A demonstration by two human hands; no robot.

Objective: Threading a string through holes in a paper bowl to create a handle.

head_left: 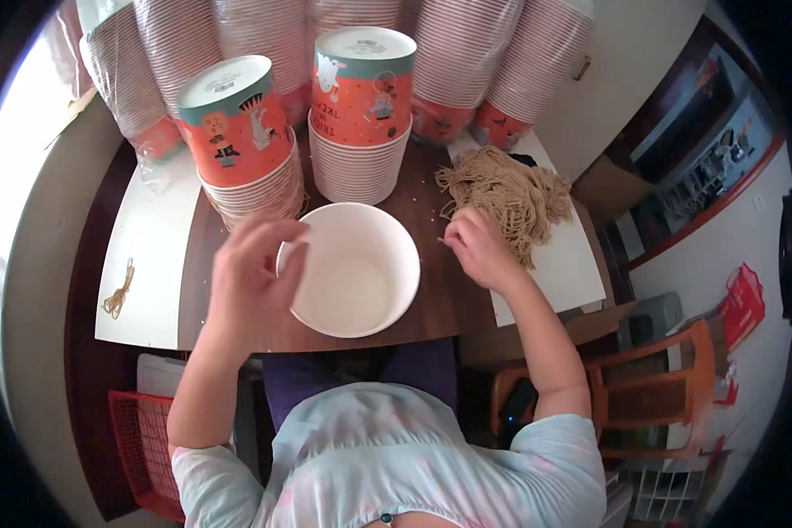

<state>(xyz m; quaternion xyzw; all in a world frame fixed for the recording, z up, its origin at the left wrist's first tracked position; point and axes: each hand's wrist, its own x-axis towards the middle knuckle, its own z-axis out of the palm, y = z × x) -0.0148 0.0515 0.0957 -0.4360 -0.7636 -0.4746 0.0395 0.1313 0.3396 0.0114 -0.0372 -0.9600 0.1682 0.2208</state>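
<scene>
Picking at cord point(515, 189), upper right, apparently — holding right hand point(480, 251) pinched, whether on a strand, can't tell; curling left hand point(253, 262) half-open, seemingly empty, beside bucket point(402, 275), centre — likely needing one strand drawn free.

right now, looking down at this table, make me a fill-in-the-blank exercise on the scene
The tangled heap of tan cord lies beside the ____ hand.
The upright tub by the left hand is ____ inside.
The mesh basket below the table is coloured ____.
The small tan bundle lies near the table's ____ edge.
Missing words: right; white; red; left.
</scene>
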